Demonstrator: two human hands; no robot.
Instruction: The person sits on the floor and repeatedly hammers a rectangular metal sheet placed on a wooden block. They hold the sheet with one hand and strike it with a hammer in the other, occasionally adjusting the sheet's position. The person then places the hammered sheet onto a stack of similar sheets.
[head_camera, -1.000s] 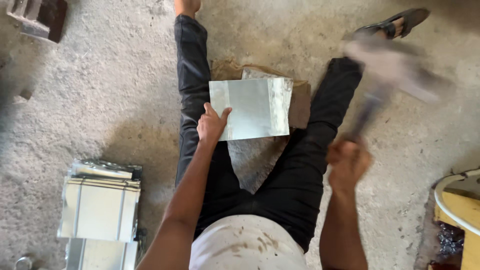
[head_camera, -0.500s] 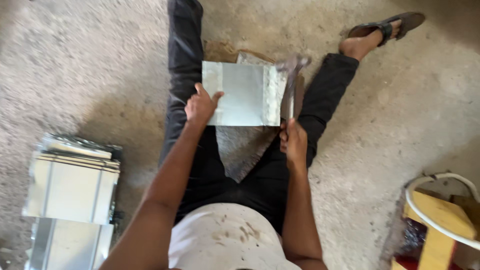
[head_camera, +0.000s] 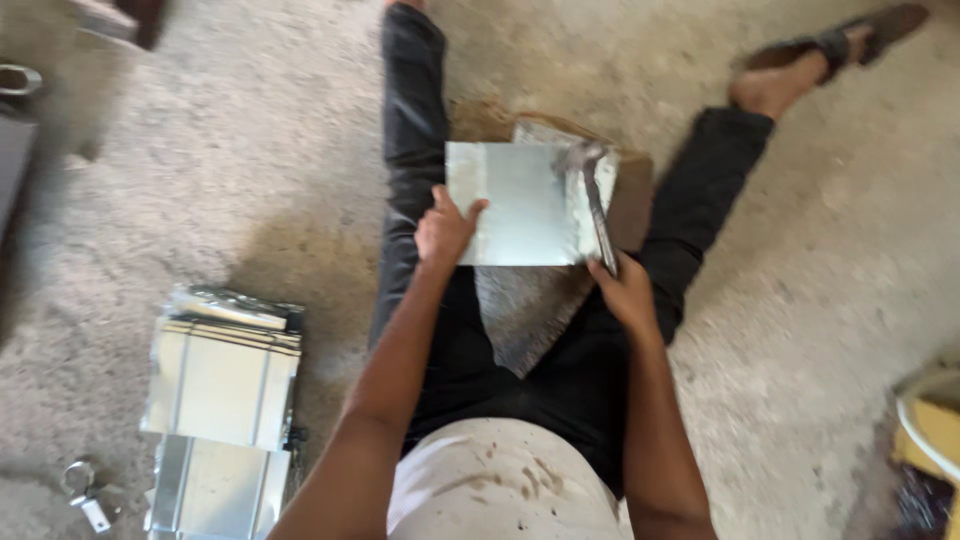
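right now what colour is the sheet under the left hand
Shiny silver-grey metal sheet, clearest in the head view.

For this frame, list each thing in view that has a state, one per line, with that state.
Metal sheet: lying flat between the legs, pinned at its left edge.
Left hand: pressing on the sheet's left edge.
Right hand: closed around the hammer handle.
Hammer: head down on the sheet's right edge.
Stack of metal pieces: piled on the floor, untouched.
Sandal: worn on the foot.
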